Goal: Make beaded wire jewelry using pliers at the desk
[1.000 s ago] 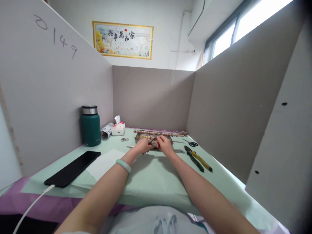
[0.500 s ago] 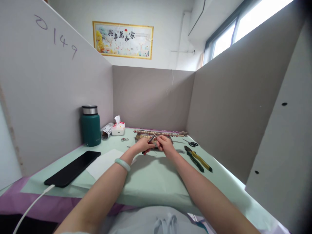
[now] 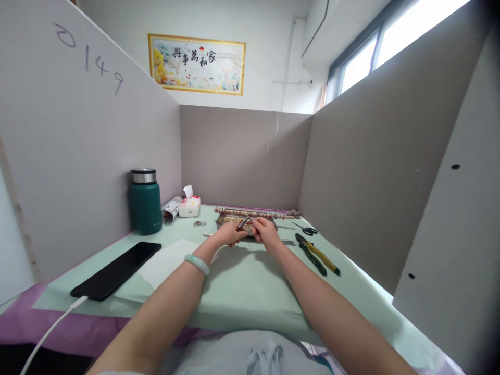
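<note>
My left hand [image 3: 229, 234], wearing a pale green bangle [image 3: 197, 264] at the wrist, is closed around a slim dark metal tool [image 3: 243, 223]. Its tip points up and to the right; my fingers cover most of it, so its kind is unclear. Close beside that tip, my right hand [image 3: 265, 230] is closed in a pinch on something too small to make out. Both hands are held over the front of a tray [image 3: 221, 221] of small gold and reddish pieces. Behind the tray lie beaded sticks or strands [image 3: 265, 214].
Green-and-yellow pliers [image 3: 317, 255] and black scissors [image 3: 308, 230] lie to the right. On the left are a phone [image 3: 117, 271] with a white cable, white paper [image 3: 164, 268], a green bottle [image 3: 146, 203], a tissue pack [image 3: 189, 206] and small rings [image 3: 199, 223]. Partitions [image 3: 242, 156] enclose the table.
The dark tool in my left hand has tilted slightly, and my fingers have shifted a little. My right hand stays almost in place.
</note>
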A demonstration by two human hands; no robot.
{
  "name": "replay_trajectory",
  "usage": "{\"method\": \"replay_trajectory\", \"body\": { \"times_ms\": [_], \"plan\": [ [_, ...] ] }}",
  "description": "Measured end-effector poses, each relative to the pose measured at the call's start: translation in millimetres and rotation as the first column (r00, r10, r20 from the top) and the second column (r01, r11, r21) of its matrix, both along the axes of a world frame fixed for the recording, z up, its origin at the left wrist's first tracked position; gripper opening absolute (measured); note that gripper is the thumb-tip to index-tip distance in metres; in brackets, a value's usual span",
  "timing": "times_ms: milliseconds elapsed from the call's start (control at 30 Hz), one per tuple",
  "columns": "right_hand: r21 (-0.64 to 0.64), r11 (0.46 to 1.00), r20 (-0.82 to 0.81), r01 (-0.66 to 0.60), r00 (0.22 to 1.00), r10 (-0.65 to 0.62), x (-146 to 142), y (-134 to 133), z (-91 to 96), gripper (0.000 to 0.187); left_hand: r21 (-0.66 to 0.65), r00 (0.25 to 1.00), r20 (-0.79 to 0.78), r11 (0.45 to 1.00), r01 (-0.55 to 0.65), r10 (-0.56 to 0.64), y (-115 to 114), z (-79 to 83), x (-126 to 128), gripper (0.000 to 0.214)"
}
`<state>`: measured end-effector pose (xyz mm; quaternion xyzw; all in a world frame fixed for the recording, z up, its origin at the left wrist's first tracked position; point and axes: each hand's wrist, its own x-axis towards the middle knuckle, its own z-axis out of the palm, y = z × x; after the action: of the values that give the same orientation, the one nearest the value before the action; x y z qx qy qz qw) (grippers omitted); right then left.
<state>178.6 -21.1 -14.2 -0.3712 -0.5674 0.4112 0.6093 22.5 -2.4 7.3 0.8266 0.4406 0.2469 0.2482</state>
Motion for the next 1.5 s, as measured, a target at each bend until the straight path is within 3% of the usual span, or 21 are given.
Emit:
{"method": "replay_trajectory", "body": {
  "times_ms": [267,567,667,867,933,1200,1500],
  "plan": [
    [0.07,0.993,0.104,0.096,0.989,-0.103,-2,6,-3.7,0.022,0.111,0.994,-0.108,0.994,-0.023,0.035,1,-1.8,1,0.018],
    [0.216,0.963,0.263,0.16,0.94,-0.215,-2,3,-6.2,0.019,0.06,0.989,-0.13,0.996,-0.059,0.067,-3,1.1,2,0.018],
    [0.188,0.974,0.224,0.123,0.96,-0.165,-3,1,-4.7,0.018,0.057,0.993,-0.102,0.997,-0.055,0.06,-4,1.5,1,0.016],
    [0.031,0.994,-0.006,-0.105,0.994,0.106,0,-5,2.1,0.029,0.024,0.997,-0.025,0.997,0.075,-0.075,-3,3.0,-2,0.021],
    [0.009,0.992,-0.032,-0.124,0.992,0.124,0,-6,2.8,0.032,0.054,0.998,-0.02,0.996,0.068,-0.067,-2,2.4,-2,0.023],
    [0.041,0.998,0.048,-0.055,0.997,0.053,-3,-2,1.8,0.027,0.08,1.0,-0.003,0.997,-0.018,0.018,-1,2.1,1,0.019],
    [0.131,0.978,0.172,0.16,0.968,-0.182,1,10,-7.8,0.021,0.047,0.997,-0.081,0.999,-0.009,0.013,-6,0.8,3,0.019]
  ]
}}
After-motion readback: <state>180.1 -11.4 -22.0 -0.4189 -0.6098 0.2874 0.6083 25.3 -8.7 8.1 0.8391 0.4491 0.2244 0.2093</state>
